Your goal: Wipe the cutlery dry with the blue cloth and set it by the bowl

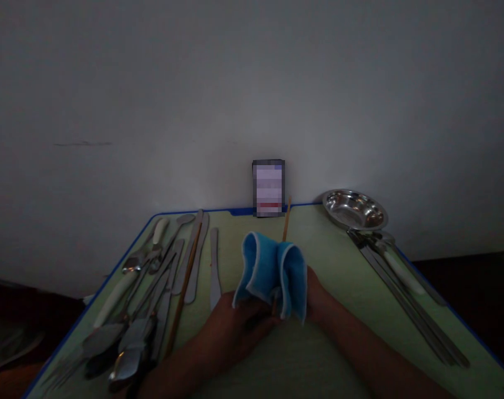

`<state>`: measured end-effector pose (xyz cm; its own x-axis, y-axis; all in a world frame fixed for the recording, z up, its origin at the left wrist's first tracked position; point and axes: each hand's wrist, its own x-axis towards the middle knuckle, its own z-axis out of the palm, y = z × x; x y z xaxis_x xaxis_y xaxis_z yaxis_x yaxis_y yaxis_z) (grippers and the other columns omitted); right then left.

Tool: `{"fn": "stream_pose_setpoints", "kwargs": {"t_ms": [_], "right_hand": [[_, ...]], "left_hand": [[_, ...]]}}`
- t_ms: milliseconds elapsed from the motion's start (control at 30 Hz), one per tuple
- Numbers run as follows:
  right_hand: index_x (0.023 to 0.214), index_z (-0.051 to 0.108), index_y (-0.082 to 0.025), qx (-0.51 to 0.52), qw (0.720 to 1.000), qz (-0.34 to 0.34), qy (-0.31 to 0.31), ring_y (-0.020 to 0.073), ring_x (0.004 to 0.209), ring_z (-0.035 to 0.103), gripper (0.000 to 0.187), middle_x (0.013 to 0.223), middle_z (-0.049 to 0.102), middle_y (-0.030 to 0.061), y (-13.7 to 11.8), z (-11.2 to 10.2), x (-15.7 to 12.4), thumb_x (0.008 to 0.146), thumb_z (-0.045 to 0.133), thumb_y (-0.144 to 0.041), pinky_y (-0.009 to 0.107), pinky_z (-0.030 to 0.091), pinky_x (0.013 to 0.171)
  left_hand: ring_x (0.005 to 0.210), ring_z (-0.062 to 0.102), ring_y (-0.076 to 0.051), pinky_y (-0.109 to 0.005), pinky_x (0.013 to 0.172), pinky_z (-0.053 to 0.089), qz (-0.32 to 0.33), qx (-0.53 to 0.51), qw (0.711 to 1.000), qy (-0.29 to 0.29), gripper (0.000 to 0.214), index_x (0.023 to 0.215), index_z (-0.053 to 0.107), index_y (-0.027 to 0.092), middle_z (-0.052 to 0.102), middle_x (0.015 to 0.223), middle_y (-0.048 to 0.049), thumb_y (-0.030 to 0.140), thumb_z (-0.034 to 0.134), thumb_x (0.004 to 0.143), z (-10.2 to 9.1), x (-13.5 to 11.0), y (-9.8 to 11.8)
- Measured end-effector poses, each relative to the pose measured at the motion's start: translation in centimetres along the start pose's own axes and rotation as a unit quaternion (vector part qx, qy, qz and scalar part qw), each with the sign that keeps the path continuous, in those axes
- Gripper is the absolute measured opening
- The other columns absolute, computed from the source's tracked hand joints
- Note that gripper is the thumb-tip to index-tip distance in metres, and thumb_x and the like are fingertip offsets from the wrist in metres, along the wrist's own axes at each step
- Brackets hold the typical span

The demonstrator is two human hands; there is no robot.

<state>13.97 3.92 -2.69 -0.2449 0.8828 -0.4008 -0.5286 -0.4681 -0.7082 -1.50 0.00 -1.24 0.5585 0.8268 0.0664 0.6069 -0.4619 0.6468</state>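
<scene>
In the head view a blue cloth [263, 263] with pale edges is folded around a thin wooden chopstick [286, 221]. The chopstick's far end sticks out beyond the cloth, pointing to the back of the table. My left hand [249, 316] is closed at the near side, gripping the chopstick's near end below the cloth. On the other side my right hand [316, 293] is wrapped against the cloth; most of its fingers are hidden behind the fabric. A table knife [214, 260] lies just left of my left hand.
On the left lie several spoons, forks and knives [197, 260], with another wooden chopstick [185, 288]. A steel bowl [355, 210] stands at back right, with cutlery [401, 293] in front. A phone-like device [269, 188] leans on the wall behind the blue-edged table [318, 238].
</scene>
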Motion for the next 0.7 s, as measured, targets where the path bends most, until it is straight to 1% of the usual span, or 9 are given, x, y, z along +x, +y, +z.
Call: {"fn": "stream_pose_setpoints", "kwargs": {"t_ms": [67,100,233,333,433,500,567,633,700], "right_hand": [[0.075,0.062,-0.018,0.03,0.998,0.052,0.025,0.0159,0.065,0.061,0.02,0.066,0.065,0.0015,-0.3,0.4,-0.2,0.07,0.056,-0.037,0.029,0.05,0.068],[0.074,0.061,-0.018,0.04,0.997,0.06,0.034,0.0154,0.064,0.06,0.019,0.065,0.065,0.0009,-0.4,0.6,-0.2,0.07,0.056,-0.036,0.029,0.05,0.067],[0.063,0.057,-0.018,0.056,0.995,0.05,0.06,0.0164,0.051,0.057,0.02,0.053,0.06,0.0009,-0.9,0.4,0.4,0.069,0.055,-0.038,0.03,0.049,0.052],[0.06,0.054,-0.021,0.075,0.993,-0.013,0.09,0.0136,0.043,0.053,0.022,0.047,0.056,-0.0017,-2.4,-0.9,1.4,0.071,0.052,-0.039,0.026,0.045,0.044],[0.065,0.053,-0.022,0.117,0.978,-0.144,0.096,0.0113,0.048,0.054,0.018,0.058,0.06,-0.0033,-4.3,-2.4,2.2,0.075,0.05,-0.037,0.024,0.045,0.046],[0.062,0.051,-0.022,0.141,0.973,-0.164,0.078,0.0096,0.042,0.049,0.019,0.049,0.054,-0.005,-5.1,-3.1,2.4,0.076,0.048,-0.035,0.021,0.04,0.041],[0.057,0.047,-0.022,0.153,0.974,-0.16,0.051,0.0083,0.036,0.04,0.022,0.041,0.043,-0.0064,-5.5,-3.4,2.6,0.076,0.047,-0.032,0.02,0.033,0.036],[0.054,0.044,-0.022,0.129,0.978,-0.159,0.032,0.0077,0.034,0.034,0.023,0.039,0.037,-0.0071,-5.4,-3.4,2.7,0.073,0.049,-0.033,0.019,0.029,0.035],[0.054,0.044,-0.022,0.077,0.983,-0.167,0.028,0.0081,0.035,0.034,0.021,0.04,0.038,-0.0069,-5.3,-3.3,2.7,0.069,0.052,-0.035,0.02,0.029,0.035]], "left_hand": [[0.065,0.055,-0.014,-0.024,0.058,0.041,0.011,0.017,1.0,-0.004,0.019,0.074,0.058,0.017,0.062,0.072,-0.0031,0.021,0.043,0.084,-0.2,0.0,0.2],[0.062,0.054,-0.013,-0.024,0.057,0.04,0.013,0.022,1.0,-0.005,0.021,0.072,0.057,0.017,0.06,0.07,-0.003,0.019,0.04,0.084,-0.2,0.0,0.2],[0.05,0.047,-0.011,-0.024,0.05,0.034,0.045,0.074,0.996,0.005,0.025,0.063,0.052,0.016,0.052,0.056,-0.0007,0.017,0.037,0.083,-0.5,0.1,0.1],[0.047,0.044,-0.012,-0.026,0.048,0.03,0.124,0.141,0.982,0.009,0.024,0.055,0.048,0.017,0.049,0.049,0.0002,0.016,0.041,0.078,-0.2,-0.1,0.1],[0.043,0.041,-0.012,-0.028,0.046,0.027,0.217,0.175,0.96,0.01,0.019,0.052,0.047,0.019,0.047,0.044,0.0013,0.015,0.044,0.071,0.4,-0.5,0.0],[0.04,0.038,-0.012,-0.028,0.045,0.027,0.254,0.19,0.948,0.014,0.017,0.051,0.047,0.019,0.046,0.041,0.0021,0.015,0.045,0.068,0.8,-0.6,-0.1],[0.039,0.038,-0.012,-0.028,0.045,0.028,0.267,0.202,0.942,0.004,0.014,0.052,0.046,0.019,0.047,0.04,0.0027,0.015,0.047,0.065,1.0,-0.8,-0.2],[0.039,0.038,-0.011,-0.028,0.045,0.029,0.272,0.202,0.94,-0.02,0.011,0.053,0.047,0.019,0.048,0.041,0.0033,0.016,0.048,0.063,1.1,-0.8,-0.3],[0.04,0.04,-0.011,-0.027,0.045,0.03,0.273,0.198,0.94,-0.041,0.008,0.054,0.047,0.019,0.05,0.043,0.0037,0.018,0.05,0.062,1.2,-0.9,-0.4]]}}
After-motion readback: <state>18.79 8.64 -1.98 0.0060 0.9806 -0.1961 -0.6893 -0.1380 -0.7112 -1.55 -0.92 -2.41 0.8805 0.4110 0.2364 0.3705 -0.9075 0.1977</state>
